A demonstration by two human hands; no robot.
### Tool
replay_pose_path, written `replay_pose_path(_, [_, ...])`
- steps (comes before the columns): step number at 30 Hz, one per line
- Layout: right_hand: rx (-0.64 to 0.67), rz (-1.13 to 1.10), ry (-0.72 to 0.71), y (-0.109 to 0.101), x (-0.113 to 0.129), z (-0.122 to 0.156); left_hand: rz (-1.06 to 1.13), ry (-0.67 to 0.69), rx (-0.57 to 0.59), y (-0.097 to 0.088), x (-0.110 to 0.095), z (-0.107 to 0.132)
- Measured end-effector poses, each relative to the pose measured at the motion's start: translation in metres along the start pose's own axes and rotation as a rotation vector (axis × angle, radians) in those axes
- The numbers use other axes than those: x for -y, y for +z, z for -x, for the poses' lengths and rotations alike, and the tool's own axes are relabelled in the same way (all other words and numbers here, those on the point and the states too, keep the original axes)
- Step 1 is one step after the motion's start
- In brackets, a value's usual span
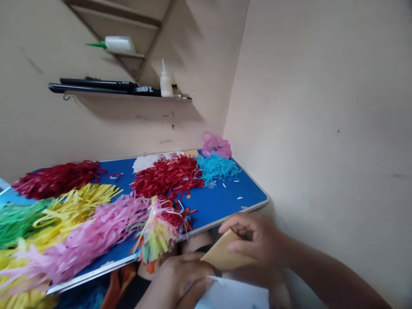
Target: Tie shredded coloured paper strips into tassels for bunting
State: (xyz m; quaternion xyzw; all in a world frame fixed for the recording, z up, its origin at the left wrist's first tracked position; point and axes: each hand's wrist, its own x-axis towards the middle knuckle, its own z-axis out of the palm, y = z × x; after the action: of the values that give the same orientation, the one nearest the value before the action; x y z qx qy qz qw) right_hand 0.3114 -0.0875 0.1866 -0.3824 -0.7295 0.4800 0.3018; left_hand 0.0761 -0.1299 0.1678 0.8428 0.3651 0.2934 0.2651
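A blue-topped table [222, 204] stands in a corner between pale walls [315, 107]. Nearest, just off the table's near edge, a piece of tan card [219, 255] sits between two hands: the left hand [185, 274] is closed on its left end, and the right hand [254, 240] pinches its right side between thumb and curled fingers. Their fingers hide parts of the card. A white sheet [238, 294] shows just below, cut off by the bottom of the view; whether the left hand grips it too, I cannot tell. Left of the hands, a multicoloured paper tassel [159, 234] overhangs the near edge, beside pink fringe [119, 219] that reaches out of view leftward. Blue surface shows toward the right corner, dotted with scraps [239, 198]. Farther back, red fringe [164, 174] lies next to light-blue fringe [217, 166]; a pink plastic bag [215, 146] sits behind, at the far corner.
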Motion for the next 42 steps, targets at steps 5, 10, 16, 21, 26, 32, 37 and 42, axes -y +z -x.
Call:
replay_pose_path(5, [0.065, 0.096, -0.007, -0.002, 0.001, -0.005, 0.191, -0.079, 0.086, -0.005, -0.002, -0.007])
replay_pose_path(10, [0.068, 0.498, -0.364, -0.008, 0.012, -0.016, 0.246, -0.11, 0.167, -0.006, 0.009, -0.004])
replay_pose_path(16, [0.131, 0.522, -0.363, -0.01, 0.019, -0.025, 0.239, -0.136, 0.175, -0.004, 0.01, -0.003])
replay_pose_path(21, [0.096, 0.454, -0.426, -0.006, 0.014, -0.025, 0.24, -0.147, 0.148, -0.005, 0.006, -0.004])
replay_pose_path(26, [0.141, 0.376, -0.096, -0.009, 0.017, -0.03, 0.203, -0.078, 0.171, -0.009, 0.008, -0.003])
replay_pose_path(32, [0.206, 0.368, -0.163, -0.006, 0.025, -0.038, 0.047, -0.007, 0.041, -0.013, 0.003, -0.005])
replay_pose_path(37, [0.186, 0.572, -0.512, 0.001, 0.019, -0.041, 0.225, -0.097, 0.144, -0.012, -0.003, -0.006])
replay_pose_path(42, [0.175, 0.836, -0.691, 0.001, 0.013, -0.042, 0.275, -0.104, 0.144, -0.013, -0.003, -0.001])
